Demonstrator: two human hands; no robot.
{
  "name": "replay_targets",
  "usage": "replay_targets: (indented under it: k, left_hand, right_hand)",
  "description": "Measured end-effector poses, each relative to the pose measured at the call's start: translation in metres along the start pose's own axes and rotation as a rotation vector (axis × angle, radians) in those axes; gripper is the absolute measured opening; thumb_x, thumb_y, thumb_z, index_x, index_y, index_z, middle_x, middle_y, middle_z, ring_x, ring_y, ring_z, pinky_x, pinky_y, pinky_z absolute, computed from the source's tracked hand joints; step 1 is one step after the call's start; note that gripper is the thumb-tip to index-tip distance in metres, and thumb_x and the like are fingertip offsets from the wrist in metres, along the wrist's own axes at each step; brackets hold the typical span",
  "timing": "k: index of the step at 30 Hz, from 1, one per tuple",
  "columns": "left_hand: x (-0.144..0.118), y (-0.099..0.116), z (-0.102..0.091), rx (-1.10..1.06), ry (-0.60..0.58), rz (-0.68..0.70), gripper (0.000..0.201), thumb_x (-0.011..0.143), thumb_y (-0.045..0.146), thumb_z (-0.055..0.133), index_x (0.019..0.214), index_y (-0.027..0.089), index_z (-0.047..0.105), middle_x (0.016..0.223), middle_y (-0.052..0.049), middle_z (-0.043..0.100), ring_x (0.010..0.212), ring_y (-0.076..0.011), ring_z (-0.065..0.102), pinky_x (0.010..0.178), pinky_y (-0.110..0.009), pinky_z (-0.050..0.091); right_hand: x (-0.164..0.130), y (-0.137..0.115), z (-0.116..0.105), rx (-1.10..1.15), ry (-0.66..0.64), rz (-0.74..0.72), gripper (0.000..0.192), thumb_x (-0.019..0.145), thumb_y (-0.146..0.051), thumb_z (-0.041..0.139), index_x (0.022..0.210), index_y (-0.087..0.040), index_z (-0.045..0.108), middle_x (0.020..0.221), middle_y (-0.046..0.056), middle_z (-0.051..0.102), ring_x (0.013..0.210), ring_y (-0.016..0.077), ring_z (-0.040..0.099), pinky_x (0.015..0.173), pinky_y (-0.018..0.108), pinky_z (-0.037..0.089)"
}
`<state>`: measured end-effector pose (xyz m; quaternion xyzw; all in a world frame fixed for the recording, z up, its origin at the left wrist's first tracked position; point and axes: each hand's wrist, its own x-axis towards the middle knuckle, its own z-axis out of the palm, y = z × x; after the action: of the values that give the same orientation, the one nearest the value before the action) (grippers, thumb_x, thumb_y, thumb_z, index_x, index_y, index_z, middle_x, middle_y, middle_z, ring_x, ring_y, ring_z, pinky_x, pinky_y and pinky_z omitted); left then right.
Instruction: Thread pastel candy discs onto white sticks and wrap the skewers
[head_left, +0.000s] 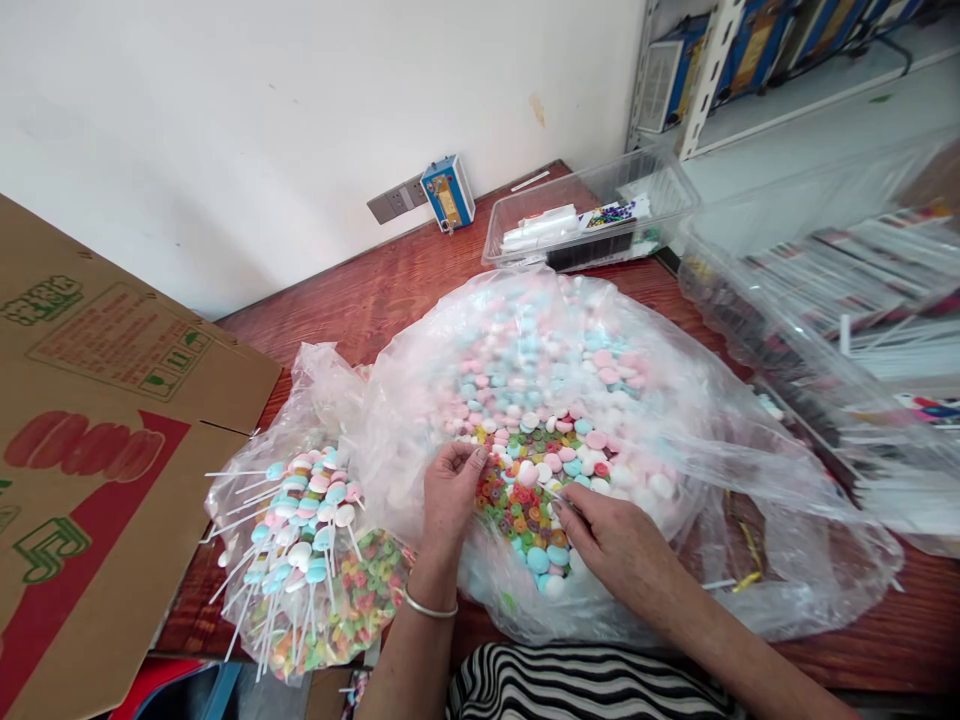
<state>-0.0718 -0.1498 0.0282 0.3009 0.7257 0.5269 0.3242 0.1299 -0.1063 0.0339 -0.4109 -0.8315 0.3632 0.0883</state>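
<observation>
Your right hand pinches a thin white stick, pointed at a pale pink round candy on the pile; your left hand's thumb and finger meet, holding what I cannot tell. Around them spreads a large translucent plastic bag; left lie candy-tipped white sticks. You seem to be loading the stick; that calls for steady alignment.

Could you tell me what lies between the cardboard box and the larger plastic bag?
The head view shows a smaller bag, topped by pastel discs on sticks.
</observation>
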Motion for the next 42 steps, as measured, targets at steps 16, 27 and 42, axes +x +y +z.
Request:
replay_targets:
  k: [16,27,42]
  left_hand:
    - [-0.017,0.01,0.013,-0.068,-0.056,0.151,0.018,0.078,0.034,0.072,0.08,0.017,0.066,0.079,-0.003,0.068,0.074,-0.014,0.061,0.068,-0.024,0.048]
    - [-0.019,0.01,0.022,-0.7,-0.258,-0.344,0.034,0.066,0.027,0.083,0.094,0.019,0.066,0.09,0.0,0.066,0.081,-0.0115,0.063,0.078,-0.024,0.052]
    - [-0.021,0.017,0.05,-0.465,-0.407,-0.266,0.032,0.071,0.036,0.079,0.094,0.017,0.069,0.092,-0.005,0.071,0.085,-0.0173,0.066,0.082,-0.03,0.051]
  right_hand:
    - [-0.003,-0.004,0.001,0.016,0.004,0.024,0.029,0.097,-0.024,0.036,0.074,-0.02,0.053,0.074,0.004,0.065,0.07,0.0182,0.06,0.064,0.028,0.035]
    - [-0.008,-0.011,0.001,0.03,0.07,-0.093,0.022,0.094,-0.014,0.04,0.084,-0.018,0.059,0.085,0.006,0.063,0.076,0.0185,0.059,0.067,0.028,0.041]
    - [0.001,0.003,-0.008,0.259,0.13,-0.011,0.023,0.093,-0.021,0.034,0.082,-0.021,0.054,0.078,0.003,0.065,0.071,0.018,0.059,0.064,0.027,0.041]
